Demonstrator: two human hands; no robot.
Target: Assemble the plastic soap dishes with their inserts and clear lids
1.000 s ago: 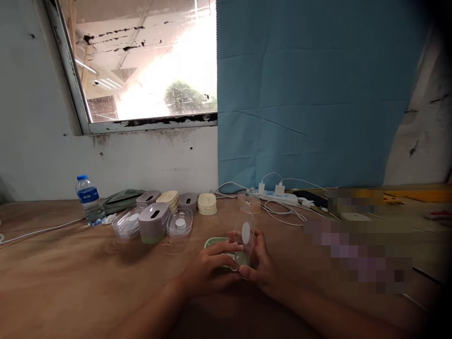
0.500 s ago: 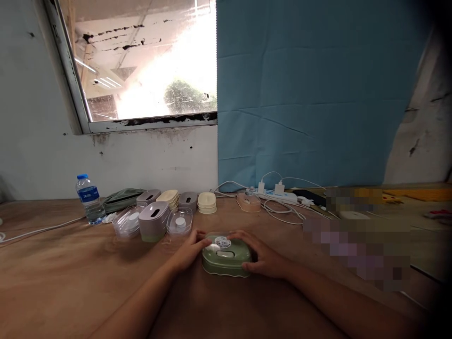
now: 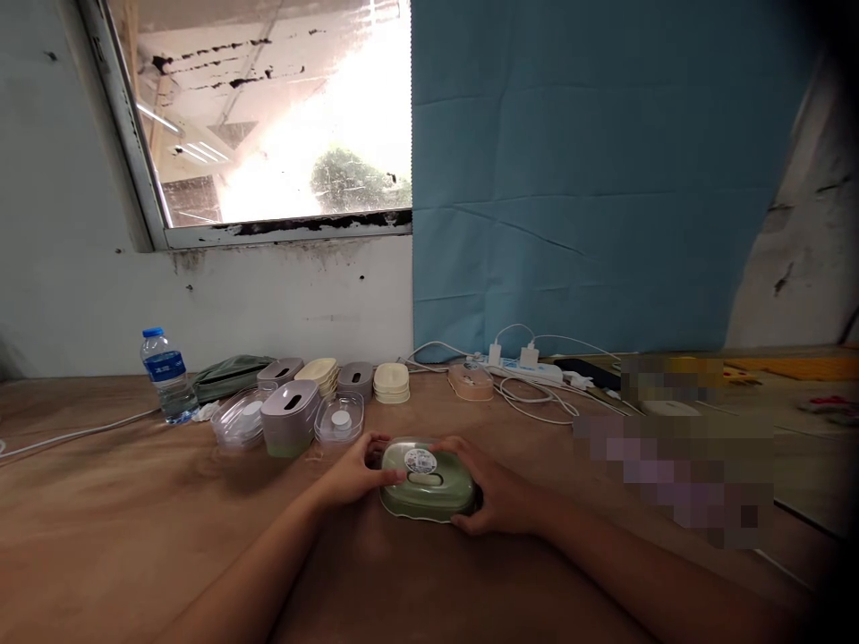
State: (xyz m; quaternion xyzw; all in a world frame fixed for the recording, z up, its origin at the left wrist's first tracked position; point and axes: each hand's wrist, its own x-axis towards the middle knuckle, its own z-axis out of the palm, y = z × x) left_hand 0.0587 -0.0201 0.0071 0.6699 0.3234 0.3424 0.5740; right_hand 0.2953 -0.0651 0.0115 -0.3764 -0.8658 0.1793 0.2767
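Observation:
A green oval box with a clear cover, a slot on top and a round printed sticker lies on the table in front of me. My left hand holds its left side, the thumb resting on top near the sticker. On the other side my right hand wraps round the box, fingertips on the top back edge and thumb low at the front. Behind my left hand stand clear plastic covers and a lilac slotted box with a greenish base.
Along the wall are a water bottle, a grey-green pouch, stacked cream trays, further lilac boxes and a peach box. A power strip with white cables lies to the right, beside a blurred-out patch.
My left thumb has slid inward over the top, toward the slot. My right thumb has shifted slightly down and left along the box's front. The box has hardly moved.

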